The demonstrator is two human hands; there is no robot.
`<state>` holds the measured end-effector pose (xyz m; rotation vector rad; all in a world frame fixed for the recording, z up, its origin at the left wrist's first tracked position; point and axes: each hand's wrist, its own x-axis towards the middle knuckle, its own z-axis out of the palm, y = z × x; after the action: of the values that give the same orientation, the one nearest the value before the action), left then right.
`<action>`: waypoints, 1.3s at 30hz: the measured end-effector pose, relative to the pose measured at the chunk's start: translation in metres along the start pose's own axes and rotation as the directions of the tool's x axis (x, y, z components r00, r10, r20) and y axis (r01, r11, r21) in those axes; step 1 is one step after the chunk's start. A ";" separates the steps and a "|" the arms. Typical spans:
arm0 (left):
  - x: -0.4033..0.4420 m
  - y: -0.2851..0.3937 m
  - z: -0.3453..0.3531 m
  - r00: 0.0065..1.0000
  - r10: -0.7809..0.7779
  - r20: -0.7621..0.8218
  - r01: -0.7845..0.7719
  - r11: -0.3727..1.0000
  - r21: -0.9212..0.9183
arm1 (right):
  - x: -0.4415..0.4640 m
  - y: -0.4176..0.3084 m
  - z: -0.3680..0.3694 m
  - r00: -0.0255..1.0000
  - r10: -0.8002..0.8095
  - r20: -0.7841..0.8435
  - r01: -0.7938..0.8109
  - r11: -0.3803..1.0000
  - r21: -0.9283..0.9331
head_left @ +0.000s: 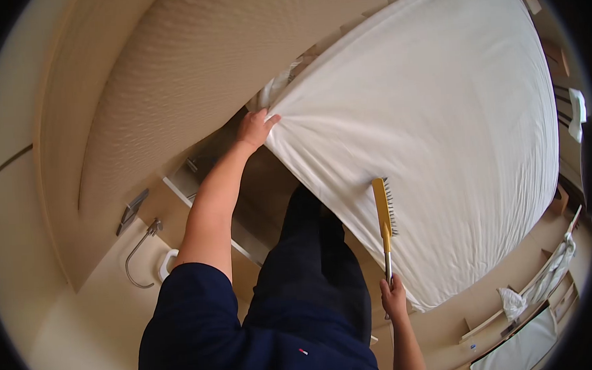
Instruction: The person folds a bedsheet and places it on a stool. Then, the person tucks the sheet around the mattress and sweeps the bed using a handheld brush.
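A white fitted sheet (440,124) covers the mattress in front of me, with creases fanning out from its near left corner. My left hand (257,128) is closed on that corner, pinching the fabric at the edge. Low on the right, my right hand (394,298) wraps around the metal handle of a bed brush (382,210). The brush has a yellow-brown head, and its dark bristles face right. It points upward over the near part of the sheet; whether it touches the cloth I cannot tell.
A padded beige headboard (189,70) rises at the left, close to my left hand. Beside my left arm are a curved wall lamp (138,260) and a white handset-like object (167,264). Wooden furniture with white cloth (553,272) stands at the lower right.
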<state>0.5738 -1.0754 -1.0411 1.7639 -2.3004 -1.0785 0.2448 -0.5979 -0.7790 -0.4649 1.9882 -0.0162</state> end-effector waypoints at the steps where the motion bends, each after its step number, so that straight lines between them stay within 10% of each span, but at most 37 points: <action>1: 0.001 -0.005 0.009 0.999 0.020 -0.029 -0.019 0.999 0.038 | -0.002 -0.001 0.002 0.999 0.040 -0.007 -0.040 0.998 0.042; 9: 0.033 0.043 0.002 0.965 -0.261 -0.015 0.262 0.962 0.071 | -0.002 -0.021 -0.005 0.998 0.055 0.043 -0.060 0.990 0.124; 17: 0.055 0.019 0.047 0.989 -0.128 0.077 0.116 0.983 0.143 | 0.011 -0.027 -0.001 1.000 0.010 -0.009 -0.008 0.989 0.149; 21: 0.070 -0.021 0.040 0.995 -0.067 0.074 0.077 0.988 -0.134 | 0.013 -0.047 -0.009 0.998 0.046 0.047 -0.054 0.983 0.177; 25: 0.067 -0.019 0.049 1.000 -0.013 -0.028 0.013 0.999 0.029 | 0.012 -0.049 -0.002 0.998 -0.003 0.065 -0.024 0.913 0.408; 31: 0.047 0.028 0.043 0.983 0.100 -0.153 -0.023 0.898 0.439 | 0.061 -0.049 0.038 0.996 -0.034 -0.082 0.052 0.971 0.235; 35: 0.010 0.104 0.062 0.861 0.450 0.237 -0.487 0.596 0.638 | 0.109 -0.059 0.065 0.967 -0.181 -0.177 0.229 0.924 0.306; 39: -0.030 0.154 0.124 0.889 0.150 0.433 -0.417 0.655 0.630 | 0.159 -0.031 0.061 0.971 -0.126 -0.202 0.180 0.942 0.282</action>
<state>0.4020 -0.9722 -1.0403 1.3019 -3.4216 -0.4648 0.2476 -0.6670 -0.9382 -0.4317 2.0773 -0.4670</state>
